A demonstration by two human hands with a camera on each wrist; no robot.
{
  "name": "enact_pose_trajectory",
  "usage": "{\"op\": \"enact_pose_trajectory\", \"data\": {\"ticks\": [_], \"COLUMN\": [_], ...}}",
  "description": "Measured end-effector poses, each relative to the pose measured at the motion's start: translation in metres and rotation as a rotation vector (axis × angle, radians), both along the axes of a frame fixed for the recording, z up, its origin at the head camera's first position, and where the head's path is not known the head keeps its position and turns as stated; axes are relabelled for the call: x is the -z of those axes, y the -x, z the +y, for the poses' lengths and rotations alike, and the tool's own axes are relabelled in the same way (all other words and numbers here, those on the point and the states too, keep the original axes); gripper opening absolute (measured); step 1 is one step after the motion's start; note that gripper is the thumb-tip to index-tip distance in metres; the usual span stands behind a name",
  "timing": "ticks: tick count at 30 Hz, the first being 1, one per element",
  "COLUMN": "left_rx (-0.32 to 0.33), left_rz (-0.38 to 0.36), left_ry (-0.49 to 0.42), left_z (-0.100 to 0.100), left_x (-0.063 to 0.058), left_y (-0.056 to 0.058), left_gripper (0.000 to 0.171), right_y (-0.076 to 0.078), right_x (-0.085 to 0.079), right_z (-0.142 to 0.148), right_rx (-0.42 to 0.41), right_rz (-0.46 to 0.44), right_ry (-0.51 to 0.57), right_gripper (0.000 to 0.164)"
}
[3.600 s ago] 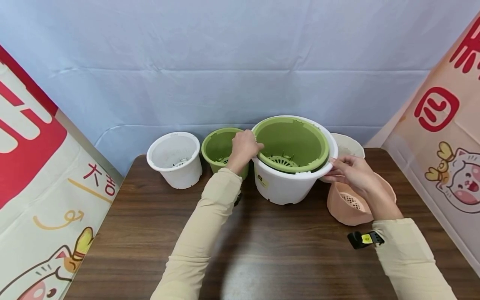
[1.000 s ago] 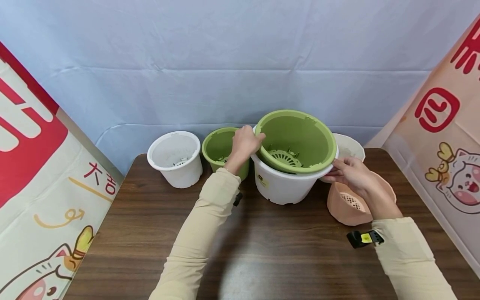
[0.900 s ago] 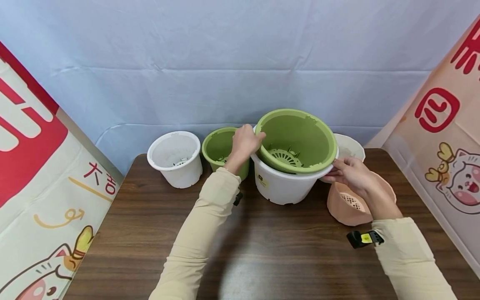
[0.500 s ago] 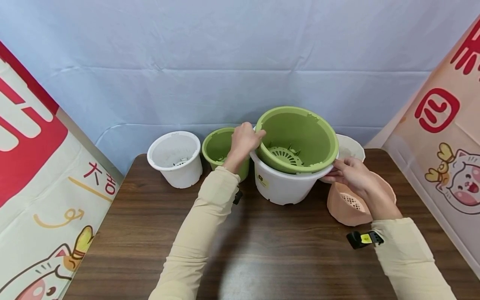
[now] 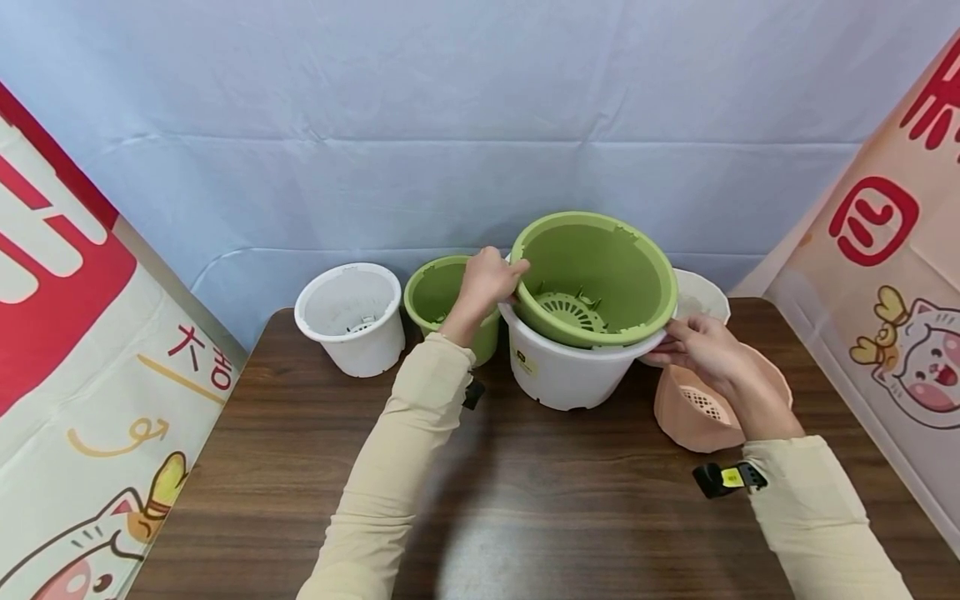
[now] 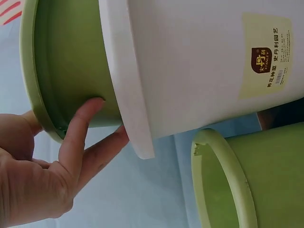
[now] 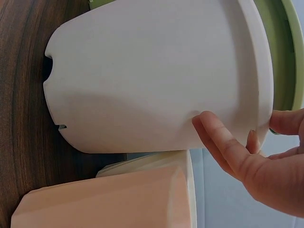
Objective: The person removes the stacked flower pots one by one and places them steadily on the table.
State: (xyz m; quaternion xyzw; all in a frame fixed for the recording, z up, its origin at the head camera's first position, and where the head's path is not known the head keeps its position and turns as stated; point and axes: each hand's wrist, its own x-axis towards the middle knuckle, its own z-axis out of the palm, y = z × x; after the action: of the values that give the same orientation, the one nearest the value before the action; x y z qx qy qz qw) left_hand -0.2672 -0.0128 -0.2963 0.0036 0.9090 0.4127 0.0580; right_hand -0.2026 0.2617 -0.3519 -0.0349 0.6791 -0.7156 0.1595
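Observation:
A large green flower pot (image 5: 600, 267) sits partway inside a large white flower pot (image 5: 566, 383), its rim raised and tilted above the white one. My left hand (image 5: 489, 282) grips the green pot's rim on the left, thumb over the edge. In the left wrist view, the fingers (image 6: 78, 135) lie along the green pot's outer wall, one tip right at the white rim. On the opposite side my right hand (image 5: 701, 346) holds the white pot's rim; two straight fingertips (image 7: 209, 118) press its outer wall in the right wrist view.
Left of the nested pair stand a small green pot (image 5: 480, 333) and a small white pot (image 5: 367, 346). On the right, a peach pot (image 5: 678, 417) and a cream pot (image 5: 705, 292) stand close under my right arm. The brown table (image 5: 562, 500) stretches in front.
The large green pot has risen from deep in the white pot and now tilts, with my left hand moving slightly up. In the last half second little has moved; my right hand stays put.

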Motion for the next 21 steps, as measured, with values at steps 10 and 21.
{"op": "enact_pose_trajectory", "data": {"ticks": [10,21], "left_rx": [0.006,-0.006], "left_rz": [-0.044,-0.064], "left_ry": [-0.041,-0.108], "left_z": [-0.0033,-0.0102], "left_x": [-0.0008,-0.0025], "left_y": [0.0020,0.0038], "left_gripper": [0.042,0.048], "right_y": [0.0009,0.0015], "right_x": [0.0001,-0.0016], "right_z": [0.0005,0.0016], "right_rx": [0.008,-0.007], "right_rz": [-0.015,-0.012], "right_ry": [0.008,-0.040], "right_gripper": [0.023,0.027]}}
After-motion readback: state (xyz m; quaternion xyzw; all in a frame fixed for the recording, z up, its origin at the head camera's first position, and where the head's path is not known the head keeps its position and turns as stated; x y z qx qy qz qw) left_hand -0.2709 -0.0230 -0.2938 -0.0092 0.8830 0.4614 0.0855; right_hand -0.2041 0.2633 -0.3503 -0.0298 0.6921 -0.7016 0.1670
